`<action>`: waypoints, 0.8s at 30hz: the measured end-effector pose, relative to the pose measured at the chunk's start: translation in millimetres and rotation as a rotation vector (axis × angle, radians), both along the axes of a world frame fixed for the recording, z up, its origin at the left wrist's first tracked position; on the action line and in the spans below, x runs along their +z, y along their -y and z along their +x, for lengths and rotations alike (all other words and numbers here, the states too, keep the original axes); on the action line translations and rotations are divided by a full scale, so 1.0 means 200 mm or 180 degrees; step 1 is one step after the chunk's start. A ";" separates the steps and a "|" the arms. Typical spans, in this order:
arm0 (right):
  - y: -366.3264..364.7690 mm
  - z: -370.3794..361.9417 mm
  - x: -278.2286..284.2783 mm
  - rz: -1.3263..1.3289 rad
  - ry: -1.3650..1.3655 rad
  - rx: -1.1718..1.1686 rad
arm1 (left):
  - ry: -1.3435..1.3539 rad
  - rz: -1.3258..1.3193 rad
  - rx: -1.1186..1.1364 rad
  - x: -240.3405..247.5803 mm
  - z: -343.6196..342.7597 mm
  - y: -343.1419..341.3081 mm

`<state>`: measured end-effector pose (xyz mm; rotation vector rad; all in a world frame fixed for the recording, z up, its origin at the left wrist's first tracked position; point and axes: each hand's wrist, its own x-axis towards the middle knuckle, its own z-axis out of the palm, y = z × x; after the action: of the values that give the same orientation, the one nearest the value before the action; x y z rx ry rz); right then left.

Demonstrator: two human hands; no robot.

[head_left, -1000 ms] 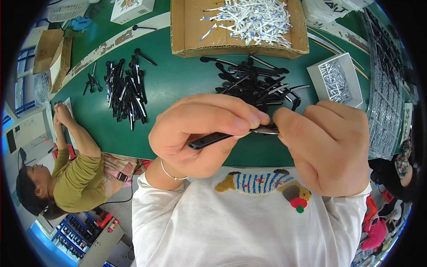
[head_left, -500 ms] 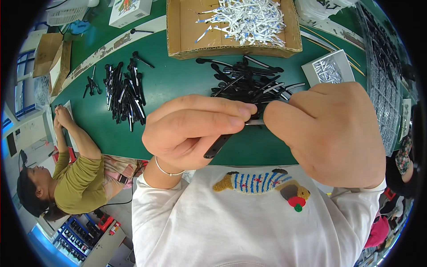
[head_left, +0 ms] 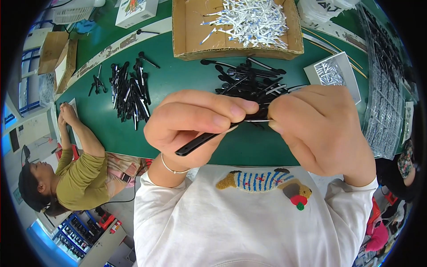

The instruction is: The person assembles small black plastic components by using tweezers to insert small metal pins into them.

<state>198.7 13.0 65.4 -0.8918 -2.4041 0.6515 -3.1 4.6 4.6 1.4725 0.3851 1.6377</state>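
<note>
In front of my chest, my left hand [head_left: 193, 124] pinches a slim black strip-like part [head_left: 198, 143], whose rounded end sticks out below the fingers toward my left. A thin, shiny section [head_left: 257, 120] spans the small gap between my two hands. My right hand [head_left: 318, 127] is closed around its other end; the fingertips hide what exactly is gripped. Just beyond the hands lies a loose pile of similar black parts [head_left: 249, 75] with round ends. Farther left, a tighter bundle of black parts [head_left: 129, 95] rests on the green table [head_left: 178, 75].
A cardboard box [head_left: 189, 31] of white-and-blue strips stands at the back. Right of the pile is a white box [head_left: 353, 86] of small silvery pieces, beside clear plastic trays [head_left: 378, 111]. At far left, a person [head_left: 82, 178] in an olive top works at the table.
The black strip has tilted flatter, and more of it shows below my left fingers. My right hand has turned slightly and shifted a little. The view has moved slightly.
</note>
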 end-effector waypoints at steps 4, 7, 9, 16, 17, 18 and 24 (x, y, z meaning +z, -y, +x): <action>0.00 -0.01 0.02 0.0116 0.0056 0.0012 | 0.0048 0.0045 0.0015 0.00 0.00 0.00; 0.00 -0.02 0.02 0.0282 0.0139 -0.0031 | 0.0037 0.0068 -0.0006 0.00 -0.01 0.00; 0.00 -0.03 0.05 0.0323 0.0270 -0.0032 | -0.0026 0.0051 -0.0037 0.01 -0.02 0.00; 0.00 -0.03 0.10 0.0536 0.0772 0.0118 | -0.0690 -0.0024 0.0194 0.04 -0.04 0.03; 0.00 -0.03 0.11 0.0559 0.0824 0.0152 | -0.0692 -0.0029 0.0194 0.05 -0.04 0.03; 0.00 -0.03 0.11 0.0581 0.0875 0.0184 | -0.0696 -0.0037 0.0235 0.05 -0.03 0.03; 0.00 -0.03 0.08 0.0858 0.0954 0.0315 | -0.1338 0.0176 0.0301 0.06 -0.07 0.04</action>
<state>193.0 12.6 80.6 -0.8060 -2.7328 0.2285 -16.7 -2.4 16.5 1.8678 0.6538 1.4117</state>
